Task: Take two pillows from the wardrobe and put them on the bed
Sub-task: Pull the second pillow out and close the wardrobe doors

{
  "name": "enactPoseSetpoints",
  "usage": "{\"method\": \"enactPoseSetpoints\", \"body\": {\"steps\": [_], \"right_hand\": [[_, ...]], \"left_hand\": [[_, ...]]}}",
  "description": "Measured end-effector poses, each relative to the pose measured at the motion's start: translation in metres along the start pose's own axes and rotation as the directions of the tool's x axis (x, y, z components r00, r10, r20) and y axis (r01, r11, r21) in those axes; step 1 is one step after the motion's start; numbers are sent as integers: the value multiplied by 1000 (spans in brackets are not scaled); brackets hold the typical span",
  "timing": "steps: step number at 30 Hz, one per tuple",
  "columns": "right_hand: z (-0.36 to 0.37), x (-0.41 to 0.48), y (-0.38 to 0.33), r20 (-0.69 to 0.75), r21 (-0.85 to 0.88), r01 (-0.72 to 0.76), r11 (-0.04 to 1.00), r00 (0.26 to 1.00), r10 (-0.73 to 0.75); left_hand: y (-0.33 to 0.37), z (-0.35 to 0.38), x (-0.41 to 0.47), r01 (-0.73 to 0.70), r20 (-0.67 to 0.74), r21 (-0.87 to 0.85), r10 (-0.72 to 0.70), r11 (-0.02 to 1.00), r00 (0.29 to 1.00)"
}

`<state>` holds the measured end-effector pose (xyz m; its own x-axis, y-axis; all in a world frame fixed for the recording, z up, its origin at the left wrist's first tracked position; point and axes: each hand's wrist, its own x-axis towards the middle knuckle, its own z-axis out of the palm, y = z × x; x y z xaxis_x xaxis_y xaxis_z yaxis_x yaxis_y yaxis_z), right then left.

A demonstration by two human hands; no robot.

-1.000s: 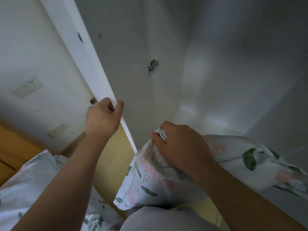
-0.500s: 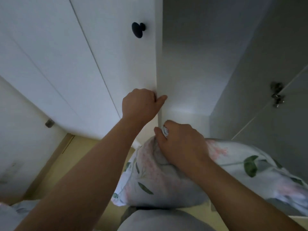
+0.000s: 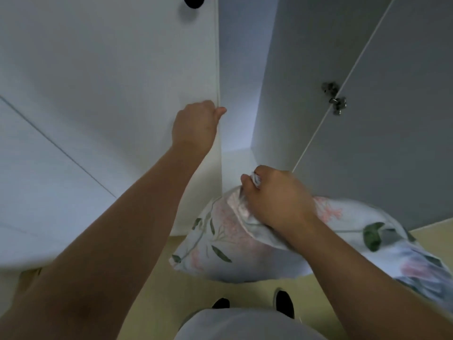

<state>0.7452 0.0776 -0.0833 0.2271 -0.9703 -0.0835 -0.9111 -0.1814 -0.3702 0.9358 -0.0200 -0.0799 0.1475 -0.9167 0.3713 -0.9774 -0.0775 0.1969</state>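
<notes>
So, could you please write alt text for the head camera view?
The right hand grips a floral pillow by its corner while the left hand holds the edge of a white wardrobe door, seen from above.

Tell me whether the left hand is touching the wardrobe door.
Touching. In the head view the left hand is curled around the free edge of the wardrobe door, with the thumb tip lying over that edge.

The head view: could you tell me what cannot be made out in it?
- Bed: outside the head view.
- Wardrobe inside: mostly hidden by the door.
- Left hand fingertips: curled behind the door edge.
- Pillow: right end cut off by the frame and the right hand's arm.
- Second pillow: not in view.
</notes>
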Motion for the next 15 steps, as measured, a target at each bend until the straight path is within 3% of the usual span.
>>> {"method": "enactPoseSetpoints", "body": {"steps": [4,10,15], "right_hand": [[8,-2,-5,-57,6,-135,991,989,136],[20,-9,-7,-109,25,-202,979,973,204],[23,-23,-5,-151,97,-244,965,955,256]], "left_hand": [[-14,13,16,-62,10,-50,63,997,998],[-41,32,31,-159,23,-235,169,959,985],[-47,33,33,-200,82,-232,224,952,971]]}}
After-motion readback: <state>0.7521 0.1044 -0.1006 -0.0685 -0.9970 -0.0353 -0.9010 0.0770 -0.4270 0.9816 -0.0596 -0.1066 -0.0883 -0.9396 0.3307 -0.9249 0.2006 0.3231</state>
